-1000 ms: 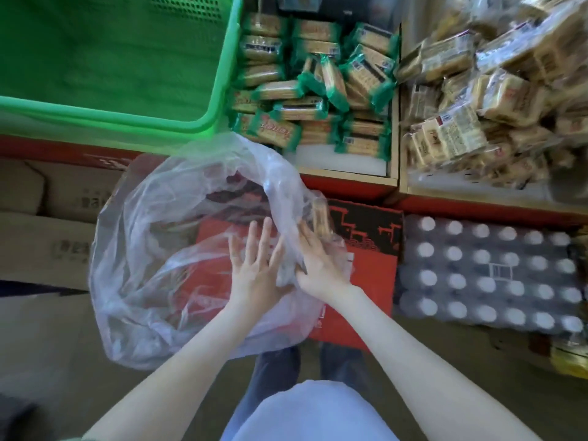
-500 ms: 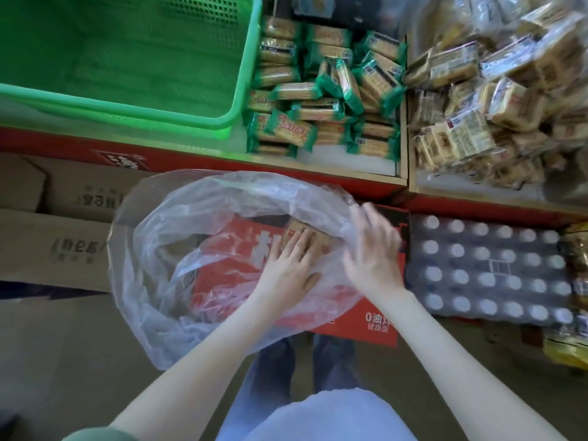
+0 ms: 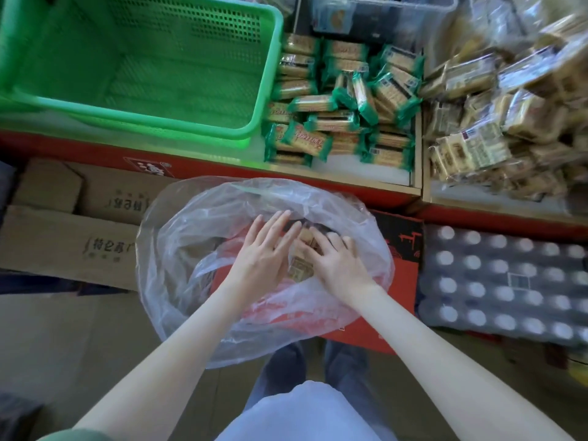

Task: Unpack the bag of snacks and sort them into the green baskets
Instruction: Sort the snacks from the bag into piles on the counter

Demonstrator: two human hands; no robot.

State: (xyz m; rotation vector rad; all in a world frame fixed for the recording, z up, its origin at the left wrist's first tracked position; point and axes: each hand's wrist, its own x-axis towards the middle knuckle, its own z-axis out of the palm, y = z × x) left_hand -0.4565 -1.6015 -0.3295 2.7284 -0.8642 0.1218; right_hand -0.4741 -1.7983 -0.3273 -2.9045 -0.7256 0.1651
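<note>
Head view, left to right. A green basket (image 3: 136, 120) stands on the red-edged surface (image 3: 79, 148) at upper left; its perforated floor shows no snacks. Below it, cardboard boxes (image 3: 63, 243) lie on the floor.

At centre, a clear plastic bag (image 3: 191, 249) sits open on a red carton (image 3: 397, 281), just in front of the surface. Both hands are inside the bag mouth. The left hand (image 3: 264, 253) is released, with straight fingers pressed flat against one side of a small cluster of snack packs (image 3: 300, 268). The right hand (image 3: 337, 262) is on the other side, its fingers bent over the top of the same packs, grasping them. The packs are thus held between the two hands, low in the bag. Other contents of the bag cannot be made out through the film.

Behind the bag, a wooden compartment holds green-wrapped biscuits (image 3: 343, 103). To its right lies a heap of clear-wrapped snacks (image 3: 496, 106). A shrink-wrapped tray of bottles (image 3: 509, 281) stands at lower right.

Status: unpacking is under way. Judging by the bare basket, sorting into it is not yet begun. Remaining work: lift the packs clear of the bag, place them in the basket, and check the bag for more.
</note>
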